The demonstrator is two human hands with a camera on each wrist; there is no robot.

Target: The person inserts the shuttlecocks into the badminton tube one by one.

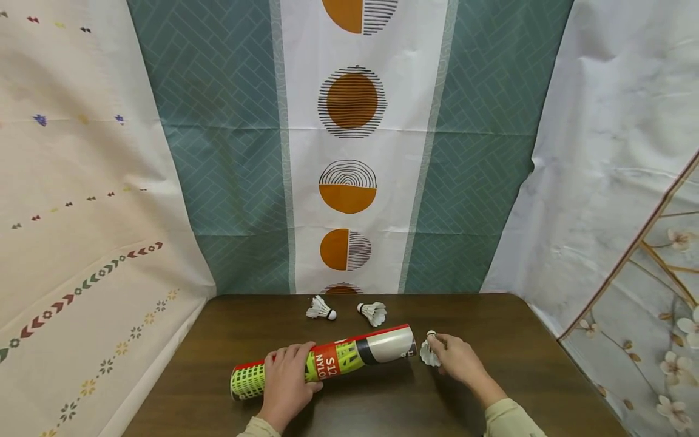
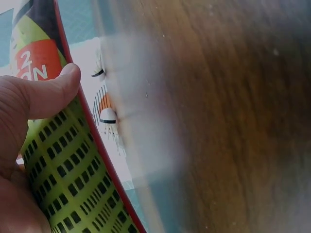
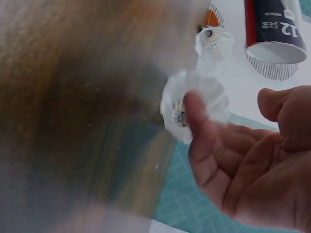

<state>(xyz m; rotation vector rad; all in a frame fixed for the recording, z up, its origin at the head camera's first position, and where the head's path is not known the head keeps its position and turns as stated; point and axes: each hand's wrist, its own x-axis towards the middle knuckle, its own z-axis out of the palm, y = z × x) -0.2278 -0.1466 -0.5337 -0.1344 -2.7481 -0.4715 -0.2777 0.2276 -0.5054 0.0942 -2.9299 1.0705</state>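
A shuttlecock tube [image 1: 349, 358], with a yellow-green pattern, red label and white right end, slants across the front of the table. My left hand [image 1: 287, 381] grips its left half from above, thumb along the near side. At the tube's right end a white shuttlecock [image 1: 429, 353] has its cork pointing away from me. My right hand [image 1: 457, 359] reaches over it, fingertips right at its cork and feathers. In the right wrist view, the thumb stands well apart from the fingers and the index finger overlaps the shuttlecock's skirt [image 3: 170, 104]. The tube's mouth [image 3: 276, 52] faces this hand.
Two more shuttlecocks lie behind the tube, one on the left [image 1: 321, 308] and one near the middle [image 1: 374, 313]. The dark wooden table [image 1: 480, 315] ends at a hanging patterned cloth [image 1: 229, 182], with more cloths at both sides.
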